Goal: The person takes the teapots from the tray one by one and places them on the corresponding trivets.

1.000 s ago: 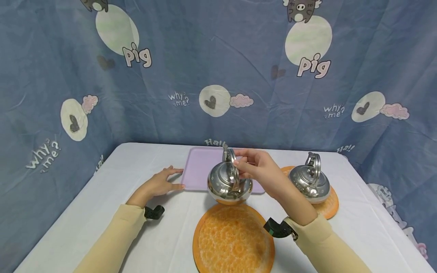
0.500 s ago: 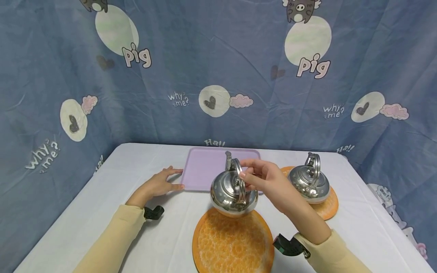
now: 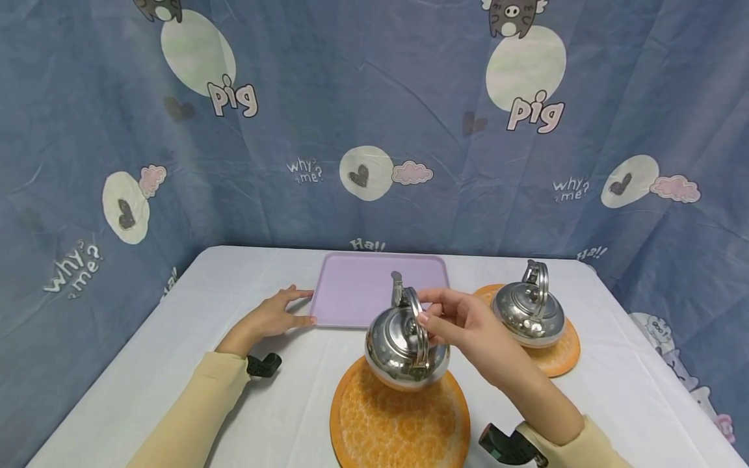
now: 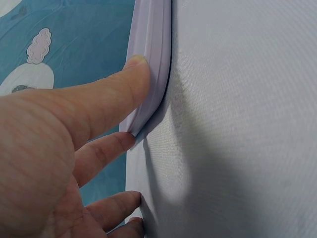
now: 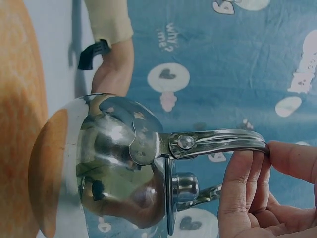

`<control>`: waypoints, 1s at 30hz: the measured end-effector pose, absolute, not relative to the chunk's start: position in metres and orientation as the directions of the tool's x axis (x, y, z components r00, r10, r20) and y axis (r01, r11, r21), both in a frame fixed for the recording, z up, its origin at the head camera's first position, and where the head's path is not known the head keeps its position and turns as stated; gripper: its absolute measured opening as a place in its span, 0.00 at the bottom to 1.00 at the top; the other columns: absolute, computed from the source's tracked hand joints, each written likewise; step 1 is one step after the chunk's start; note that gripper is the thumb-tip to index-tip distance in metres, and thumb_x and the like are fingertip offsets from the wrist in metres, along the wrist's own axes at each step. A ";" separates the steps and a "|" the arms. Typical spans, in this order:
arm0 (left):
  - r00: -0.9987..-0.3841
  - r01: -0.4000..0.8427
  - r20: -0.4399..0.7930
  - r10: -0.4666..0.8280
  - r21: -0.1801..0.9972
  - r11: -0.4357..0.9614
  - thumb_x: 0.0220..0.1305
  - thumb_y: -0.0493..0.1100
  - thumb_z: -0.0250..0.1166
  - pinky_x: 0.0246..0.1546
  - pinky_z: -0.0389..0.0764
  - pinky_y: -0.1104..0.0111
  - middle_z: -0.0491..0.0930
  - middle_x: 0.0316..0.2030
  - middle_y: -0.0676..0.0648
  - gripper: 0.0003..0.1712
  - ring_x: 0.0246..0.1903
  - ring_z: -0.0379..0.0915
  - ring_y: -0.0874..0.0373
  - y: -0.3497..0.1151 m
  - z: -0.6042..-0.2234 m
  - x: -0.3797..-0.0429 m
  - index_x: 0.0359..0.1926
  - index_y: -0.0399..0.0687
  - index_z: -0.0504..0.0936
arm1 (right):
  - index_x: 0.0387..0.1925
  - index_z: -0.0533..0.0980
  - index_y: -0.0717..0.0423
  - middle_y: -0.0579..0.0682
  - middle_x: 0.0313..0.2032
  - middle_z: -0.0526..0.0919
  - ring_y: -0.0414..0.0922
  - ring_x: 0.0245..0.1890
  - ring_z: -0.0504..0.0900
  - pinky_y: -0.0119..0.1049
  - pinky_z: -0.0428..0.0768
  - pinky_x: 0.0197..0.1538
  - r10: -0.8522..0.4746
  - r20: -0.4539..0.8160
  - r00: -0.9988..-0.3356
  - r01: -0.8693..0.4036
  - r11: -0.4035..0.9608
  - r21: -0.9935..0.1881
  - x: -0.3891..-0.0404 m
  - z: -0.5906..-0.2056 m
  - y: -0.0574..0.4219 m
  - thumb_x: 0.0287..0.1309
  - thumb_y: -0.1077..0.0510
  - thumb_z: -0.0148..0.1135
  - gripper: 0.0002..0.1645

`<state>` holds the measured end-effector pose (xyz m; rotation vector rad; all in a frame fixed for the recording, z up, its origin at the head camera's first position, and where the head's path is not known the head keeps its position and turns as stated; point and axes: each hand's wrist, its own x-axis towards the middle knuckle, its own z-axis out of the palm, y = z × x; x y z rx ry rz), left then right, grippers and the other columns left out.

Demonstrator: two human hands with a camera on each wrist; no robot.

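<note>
My right hand [image 3: 462, 328] pinches the arched handle of a shiny steel kettle [image 3: 404, 351] between thumb and fingers. In the right wrist view the kettle [image 5: 119, 163] hangs over the orange round mat [image 5: 17, 124], its belly reflecting orange. From the head view it overlaps the far part of that mat [image 3: 404, 429]. My left hand [image 3: 275, 316] lies at the left edge of a lilac tray [image 3: 351, 286], fingers extended. Close up, the left thumb [image 4: 111, 94] touches the tray's side [image 4: 153, 44], and another fingertip meets its corner.
A second steel kettle [image 3: 529, 312] stands on another orange round mat [image 3: 562, 354] at the right. A white cloth [image 3: 281, 409] covers the table. Behind hangs a blue patterned curtain [image 3: 281, 117].
My right hand has drawn the kettle from over the tray's front edge toward me and slightly right, onto a line above the near orange mat. The left hand has stayed at the tray.
</note>
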<state>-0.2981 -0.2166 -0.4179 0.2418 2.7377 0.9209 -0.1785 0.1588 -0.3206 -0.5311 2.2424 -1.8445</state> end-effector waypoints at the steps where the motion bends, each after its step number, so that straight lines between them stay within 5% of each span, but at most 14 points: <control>1: -0.957 0.079 -0.175 0.232 0.612 0.787 0.68 0.55 0.75 0.77 0.46 0.24 0.47 0.83 0.26 0.46 0.83 0.36 0.21 -0.217 -0.418 -0.298 0.80 0.43 0.69 | 0.69 0.73 0.69 0.49 0.41 0.80 0.38 0.37 0.83 0.33 0.88 0.46 -0.387 0.079 -0.919 -0.152 0.159 -0.976 -0.177 -0.321 0.159 0.75 0.58 0.65 0.28; 30: -0.955 0.066 -0.187 0.230 0.622 0.781 0.69 0.55 0.74 0.78 0.44 0.24 0.45 0.84 0.27 0.46 0.83 0.34 0.23 -0.217 -0.418 -0.298 0.80 0.44 0.68 | 0.69 0.70 0.73 0.49 0.39 0.82 0.39 0.37 0.86 0.35 0.90 0.46 -0.398 0.088 -0.913 -0.143 0.109 -0.984 -0.139 -0.336 0.164 0.76 0.57 0.64 0.30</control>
